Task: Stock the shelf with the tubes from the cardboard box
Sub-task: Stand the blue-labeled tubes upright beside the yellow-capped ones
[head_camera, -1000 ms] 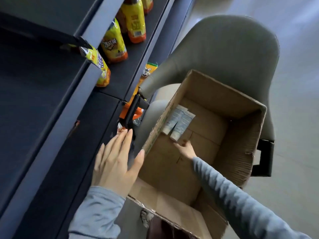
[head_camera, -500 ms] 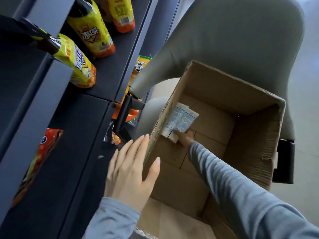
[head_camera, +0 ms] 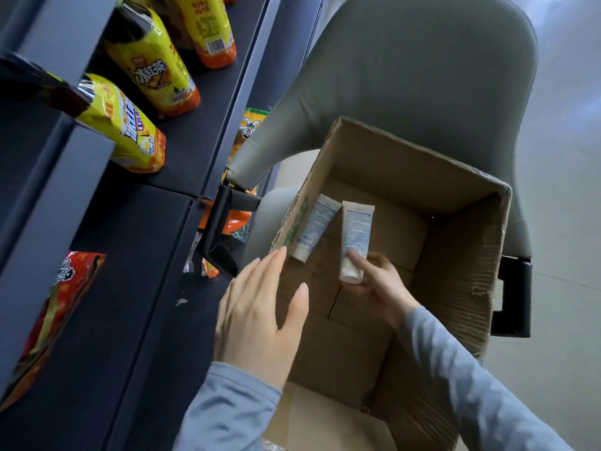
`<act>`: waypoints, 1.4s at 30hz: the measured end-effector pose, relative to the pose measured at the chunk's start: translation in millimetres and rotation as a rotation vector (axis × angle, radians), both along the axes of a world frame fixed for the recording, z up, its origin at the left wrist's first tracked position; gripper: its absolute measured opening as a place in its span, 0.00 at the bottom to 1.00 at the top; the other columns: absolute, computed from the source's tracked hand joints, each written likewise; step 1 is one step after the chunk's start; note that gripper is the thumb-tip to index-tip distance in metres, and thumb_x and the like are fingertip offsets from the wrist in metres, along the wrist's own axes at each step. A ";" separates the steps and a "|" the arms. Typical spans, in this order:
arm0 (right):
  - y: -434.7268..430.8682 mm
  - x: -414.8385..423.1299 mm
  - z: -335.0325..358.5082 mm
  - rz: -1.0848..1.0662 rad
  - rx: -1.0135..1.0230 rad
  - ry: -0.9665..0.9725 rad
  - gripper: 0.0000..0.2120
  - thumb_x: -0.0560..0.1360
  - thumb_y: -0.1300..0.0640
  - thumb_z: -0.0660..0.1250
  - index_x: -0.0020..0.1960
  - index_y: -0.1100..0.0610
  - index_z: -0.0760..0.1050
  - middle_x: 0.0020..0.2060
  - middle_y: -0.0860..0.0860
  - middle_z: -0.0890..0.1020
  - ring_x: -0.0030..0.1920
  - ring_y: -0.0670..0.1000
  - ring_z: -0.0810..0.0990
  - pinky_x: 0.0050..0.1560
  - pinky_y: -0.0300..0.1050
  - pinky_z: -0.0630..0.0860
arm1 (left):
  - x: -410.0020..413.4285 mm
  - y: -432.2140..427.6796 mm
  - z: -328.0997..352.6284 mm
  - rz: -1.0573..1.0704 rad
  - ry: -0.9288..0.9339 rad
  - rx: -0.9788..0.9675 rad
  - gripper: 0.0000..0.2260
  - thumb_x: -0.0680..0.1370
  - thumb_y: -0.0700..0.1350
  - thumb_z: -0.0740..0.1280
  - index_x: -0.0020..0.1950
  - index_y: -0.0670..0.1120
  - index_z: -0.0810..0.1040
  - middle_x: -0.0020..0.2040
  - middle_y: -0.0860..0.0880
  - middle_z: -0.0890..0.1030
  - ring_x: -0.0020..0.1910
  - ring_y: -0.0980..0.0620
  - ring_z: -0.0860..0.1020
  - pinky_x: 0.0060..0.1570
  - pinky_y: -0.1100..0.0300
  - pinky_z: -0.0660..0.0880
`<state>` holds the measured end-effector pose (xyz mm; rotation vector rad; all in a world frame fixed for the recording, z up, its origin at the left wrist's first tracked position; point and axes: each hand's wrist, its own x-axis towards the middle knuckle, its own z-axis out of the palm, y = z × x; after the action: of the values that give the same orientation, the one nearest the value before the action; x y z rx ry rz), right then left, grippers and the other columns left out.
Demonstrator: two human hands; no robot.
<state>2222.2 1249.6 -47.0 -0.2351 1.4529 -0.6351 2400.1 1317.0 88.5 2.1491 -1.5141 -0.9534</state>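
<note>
An open cardboard box sits on a grey chair. Two white tubes are inside it. My right hand reaches into the box and grips the right tube near its cap end, lifted off the bottom. The left tube leans against the box's left wall. My left hand hovers with straight fingers at the box's left rim, between the box and the dark shelf, holding nothing.
The grey chair with black armrests stands right beside the shelving. Yellow drink bottles stand on an upper shelf, a red snack pack lies lower left, and more packs show behind the armrest.
My right hand has taken hold of the right tube and pulled it away from the other. My left hand drifted right toward the box rim. The camera moved closer.
</note>
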 end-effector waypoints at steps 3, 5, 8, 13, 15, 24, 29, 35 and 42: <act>13.6 3.2 39.5 0.053 -0.177 0.020 0.20 0.65 0.51 0.73 0.54 0.54 0.71 0.49 0.54 0.83 0.47 0.51 0.84 0.45 0.46 0.80 | -6.2 -3.8 -0.1 0.066 0.110 0.023 0.25 0.74 0.57 0.56 0.69 0.50 0.69 0.66 0.53 0.72 0.67 0.56 0.66 0.65 0.61 0.61; 24.6 10.8 64.1 0.103 -0.324 0.077 0.20 0.65 0.50 0.74 0.52 0.54 0.72 0.47 0.53 0.84 0.48 0.50 0.83 0.44 0.44 0.77 | -12.6 -6.8 -0.1 0.105 0.162 0.015 0.19 0.78 0.52 0.61 0.68 0.49 0.70 0.66 0.53 0.73 0.67 0.55 0.67 0.63 0.66 0.60; 41.5 25.7 88.8 0.150 -0.561 0.135 0.16 0.67 0.56 0.74 0.51 0.55 0.72 0.47 0.54 0.83 0.49 0.51 0.82 0.43 0.42 0.79 | -21.5 -12.0 3.8 0.157 0.252 0.006 0.20 0.76 0.50 0.63 0.68 0.49 0.70 0.65 0.53 0.75 0.66 0.56 0.70 0.65 0.64 0.63; 68.5 52.4 92.3 0.193 -0.824 0.264 0.16 0.70 0.68 0.71 0.52 0.54 0.73 0.47 0.51 0.81 0.48 0.52 0.81 0.48 0.46 0.78 | -25.3 -12.1 4.8 0.295 0.325 0.011 0.24 0.69 0.62 0.63 0.64 0.58 0.71 0.54 0.55 0.82 0.56 0.57 0.78 0.54 0.65 0.72; 72.4 57.7 91.1 0.222 -0.949 0.363 0.18 0.68 0.71 0.71 0.53 0.56 0.73 0.49 0.52 0.79 0.50 0.50 0.79 0.51 0.44 0.76 | -23.5 -9.7 2.4 0.408 0.424 0.005 0.21 0.65 0.60 0.65 0.57 0.57 0.74 0.47 0.57 0.82 0.50 0.58 0.80 0.50 0.64 0.74; 69.8 47.8 97.0 0.415 -1.124 0.341 0.18 0.75 0.53 0.68 0.64 0.55 0.71 0.60 0.52 0.76 0.61 0.48 0.76 0.60 0.43 0.74 | -2.5 -6.6 -10.0 0.782 0.908 -0.003 0.05 0.75 0.45 0.65 0.49 0.49 0.78 0.43 0.49 0.83 0.41 0.53 0.82 0.33 0.59 0.79; 44.1 27.9 73.5 0.170 -0.798 0.322 0.13 0.77 0.53 0.64 0.61 0.44 0.71 0.58 0.41 0.77 0.60 0.44 0.77 0.55 0.32 0.73 | 15.5 -8.2 -5.1 0.903 1.035 -0.044 0.09 0.75 0.45 0.62 0.54 0.45 0.76 0.44 0.47 0.84 0.41 0.50 0.82 0.28 0.59 0.77; -1.5 25.7 -1.5 0.273 -0.570 0.468 0.13 0.76 0.62 0.66 0.60 0.57 0.70 0.54 0.49 0.77 0.57 0.48 0.76 0.60 0.40 0.73 | 26.6 -10.4 -9.5 0.812 1.027 -0.068 0.16 0.73 0.39 0.63 0.60 0.48 0.74 0.48 0.51 0.84 0.42 0.55 0.83 0.33 0.58 0.80; -30.5 61.7 -65.5 0.387 -0.168 0.324 0.22 0.76 0.58 0.67 0.66 0.62 0.62 0.62 0.57 0.75 0.60 0.55 0.76 0.61 0.52 0.74 | 31.8 -11.2 -19.7 0.771 1.007 -0.028 0.23 0.65 0.44 0.65 0.61 0.48 0.73 0.52 0.50 0.83 0.41 0.55 0.82 0.36 0.59 0.79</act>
<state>2284.0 1219.2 -112.5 -0.7598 1.6051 -0.4118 2431.9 1305.8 68.8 1.5384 -0.1934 -1.3372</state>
